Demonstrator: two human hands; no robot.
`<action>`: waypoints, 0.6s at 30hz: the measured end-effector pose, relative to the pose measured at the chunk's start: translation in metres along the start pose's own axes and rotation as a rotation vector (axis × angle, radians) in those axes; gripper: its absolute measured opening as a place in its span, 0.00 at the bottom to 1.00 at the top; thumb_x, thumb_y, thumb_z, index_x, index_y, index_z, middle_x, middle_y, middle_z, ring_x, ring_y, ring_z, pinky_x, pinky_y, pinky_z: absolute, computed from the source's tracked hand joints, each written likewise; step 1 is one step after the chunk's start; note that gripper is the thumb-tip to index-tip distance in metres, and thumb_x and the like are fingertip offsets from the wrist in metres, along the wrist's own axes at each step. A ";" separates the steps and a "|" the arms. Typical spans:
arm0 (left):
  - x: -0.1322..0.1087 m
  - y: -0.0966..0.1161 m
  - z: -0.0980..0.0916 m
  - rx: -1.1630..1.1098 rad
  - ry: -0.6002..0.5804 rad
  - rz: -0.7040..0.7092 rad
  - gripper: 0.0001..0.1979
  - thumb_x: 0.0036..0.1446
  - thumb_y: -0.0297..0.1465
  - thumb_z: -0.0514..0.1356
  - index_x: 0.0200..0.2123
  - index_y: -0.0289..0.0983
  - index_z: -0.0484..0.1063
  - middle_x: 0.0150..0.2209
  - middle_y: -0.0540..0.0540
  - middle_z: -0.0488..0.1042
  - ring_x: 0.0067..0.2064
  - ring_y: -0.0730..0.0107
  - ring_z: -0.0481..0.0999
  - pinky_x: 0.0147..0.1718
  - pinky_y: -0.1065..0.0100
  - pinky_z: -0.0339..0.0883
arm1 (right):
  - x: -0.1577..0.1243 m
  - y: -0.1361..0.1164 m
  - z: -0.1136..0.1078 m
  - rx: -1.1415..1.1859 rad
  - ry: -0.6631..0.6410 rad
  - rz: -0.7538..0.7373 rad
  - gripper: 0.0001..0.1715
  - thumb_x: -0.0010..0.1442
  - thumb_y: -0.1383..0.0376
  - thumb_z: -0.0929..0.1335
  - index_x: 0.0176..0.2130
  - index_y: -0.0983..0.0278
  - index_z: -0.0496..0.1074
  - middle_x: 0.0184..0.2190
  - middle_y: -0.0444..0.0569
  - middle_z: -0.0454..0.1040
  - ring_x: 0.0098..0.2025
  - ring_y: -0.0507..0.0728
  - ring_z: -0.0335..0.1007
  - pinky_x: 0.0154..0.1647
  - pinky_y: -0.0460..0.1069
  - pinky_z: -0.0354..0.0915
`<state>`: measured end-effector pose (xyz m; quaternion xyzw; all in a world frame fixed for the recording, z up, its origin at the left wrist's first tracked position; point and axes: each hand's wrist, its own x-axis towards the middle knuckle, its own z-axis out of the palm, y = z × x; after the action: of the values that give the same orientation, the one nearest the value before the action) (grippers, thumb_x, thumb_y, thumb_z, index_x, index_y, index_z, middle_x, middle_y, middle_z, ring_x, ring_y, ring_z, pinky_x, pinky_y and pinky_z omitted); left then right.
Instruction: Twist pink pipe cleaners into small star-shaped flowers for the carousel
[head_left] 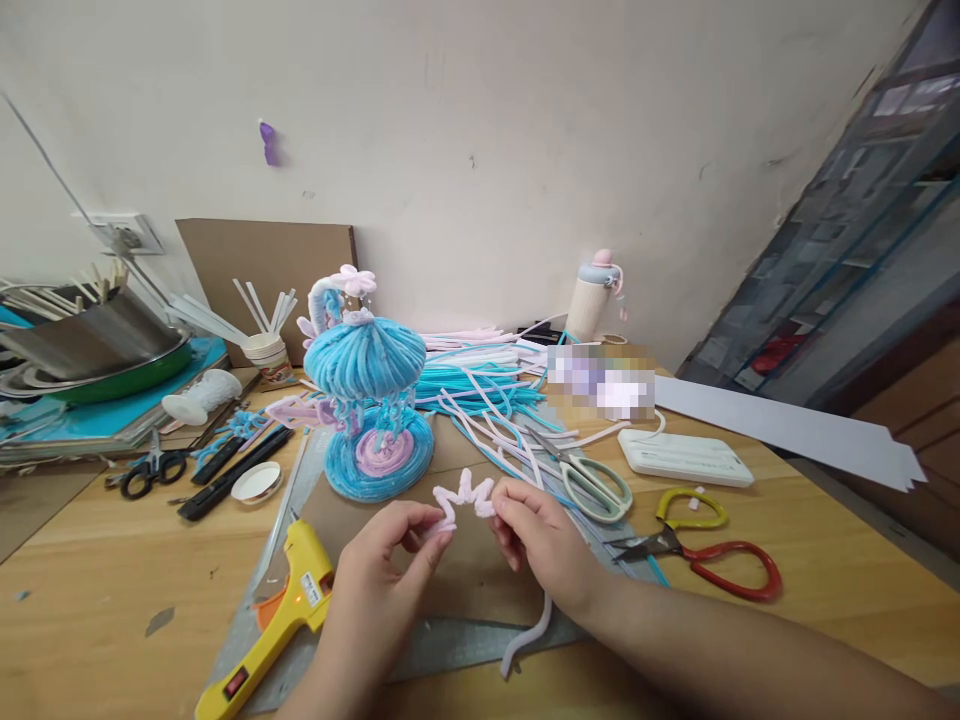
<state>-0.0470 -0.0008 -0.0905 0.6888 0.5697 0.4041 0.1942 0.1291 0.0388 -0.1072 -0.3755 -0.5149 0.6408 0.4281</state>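
Note:
A pale pink pipe cleaner (465, 490), bent into a row of zigzag points, stretches between my two hands above the brown board. The thumb and fingers of my left hand (390, 570) pinch its left end. At its right end my right hand (540, 535) grips it between thumb and forefinger. A long straight tail of pale pipe cleaner (529, 638) hangs below my right hand. Just beyond my hands stands a blue and pink lamp-shaped pipe-cleaner piece (365, 358) on a round coiled base (345, 470).
A yellow glue gun (307, 580) lies left of my left hand. On the right are green-handled scissors (598, 490), red-and-yellow-handled scissors (739, 570) and a white power strip (686, 458). Behind lie blue pipe cleaners (480, 390) and a bottle (589, 305); black scissors (154, 468) are at left.

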 end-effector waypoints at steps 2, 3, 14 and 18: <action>-0.001 -0.001 0.000 -0.004 0.009 0.024 0.06 0.56 0.34 0.58 0.35 0.40 0.72 0.31 0.50 0.74 0.31 0.72 0.71 0.31 0.70 0.67 | -0.001 -0.001 0.001 -0.016 -0.006 0.008 0.13 0.58 0.63 0.60 0.23 0.64 0.59 0.18 0.38 0.58 0.17 0.46 0.52 0.16 0.42 0.51; -0.001 -0.001 -0.001 -0.005 0.012 0.035 0.05 0.56 0.33 0.58 0.35 0.40 0.72 0.31 0.50 0.74 0.31 0.72 0.71 0.31 0.70 0.67 | -0.002 -0.002 0.001 -0.019 -0.009 0.015 0.13 0.58 0.62 0.60 0.23 0.64 0.59 0.18 0.38 0.58 0.17 0.46 0.52 0.16 0.42 0.51; -0.010 0.000 0.000 0.062 0.028 0.143 0.02 0.55 0.27 0.57 0.32 0.38 0.70 0.31 0.48 0.73 0.33 0.70 0.71 0.33 0.69 0.67 | -0.005 -0.005 0.004 -0.100 -0.082 0.037 0.15 0.59 0.60 0.60 0.24 0.64 0.59 0.20 0.40 0.60 0.18 0.47 0.54 0.17 0.43 0.52; -0.010 0.002 -0.001 0.092 0.083 0.135 0.02 0.54 0.26 0.57 0.30 0.38 0.68 0.29 0.48 0.71 0.32 0.70 0.70 0.31 0.69 0.66 | -0.008 -0.008 0.000 -0.408 -0.109 -0.116 0.13 0.61 0.61 0.60 0.27 0.64 0.63 0.21 0.40 0.61 0.21 0.48 0.57 0.22 0.44 0.56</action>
<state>-0.0465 -0.0111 -0.0918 0.7164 0.5474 0.4180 0.1108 0.1333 0.0323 -0.0985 -0.3889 -0.6771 0.5168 0.3510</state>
